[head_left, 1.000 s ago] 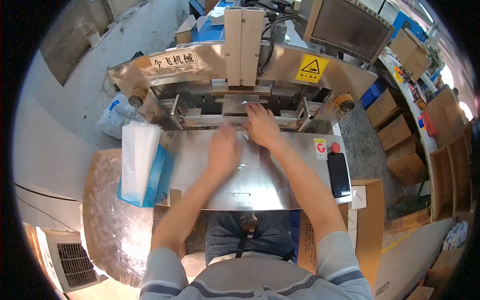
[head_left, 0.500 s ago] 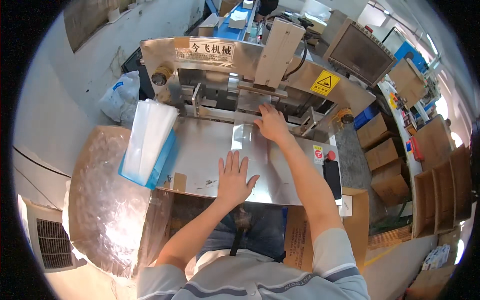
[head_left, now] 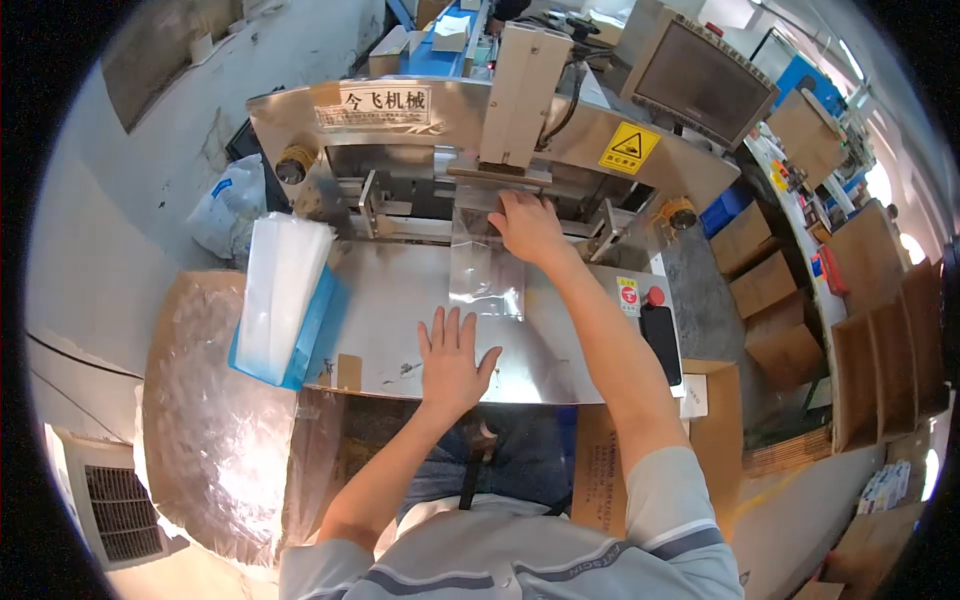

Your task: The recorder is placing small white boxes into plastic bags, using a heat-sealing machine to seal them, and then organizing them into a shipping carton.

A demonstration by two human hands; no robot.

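Roughly, biggest first:
Machine: steel sealing machine (head_left: pixel 400 120) across top of view, w/ yellow warning sticker (head_left: pixel 629 148) on its front and a grey screen (head_left: pixel 700 78) up at the right.
Work table: shiny steel table (head_left: pixel 560 350) under the machine, reaching toward the person.
Foil sheet: crinkly silver sheet (head_left: pixel 205 420) lower left, beside the table.
Boxes: brown cardboard boxes (head_left: pixel 870 340) stacked along the right.
Bag stack: pile of clear bags (head_left: pixel 280 290) in a blue tray (head_left: pixel 318 325) at table's left edge.
Clear bag: single clear bag (head_left: pixel 487 275) flat on the table middle, top end up at the machine's slot.
Right hand: right hand (head_left: pixel 528 226) reaches fwd, fingers curled down onto the bag's top edge, pressing it at the slot; can't tell if it's pinched or just pressed.
Left hand: left hand (head_left: pixel 453 362) lies flat, fingers spread wide, palm on the table just below the bag, holding nothing.
Button: red button (head_left: pixel 655 296) at table's right, near a black phone-like slab (head_left: pixel 660 340).
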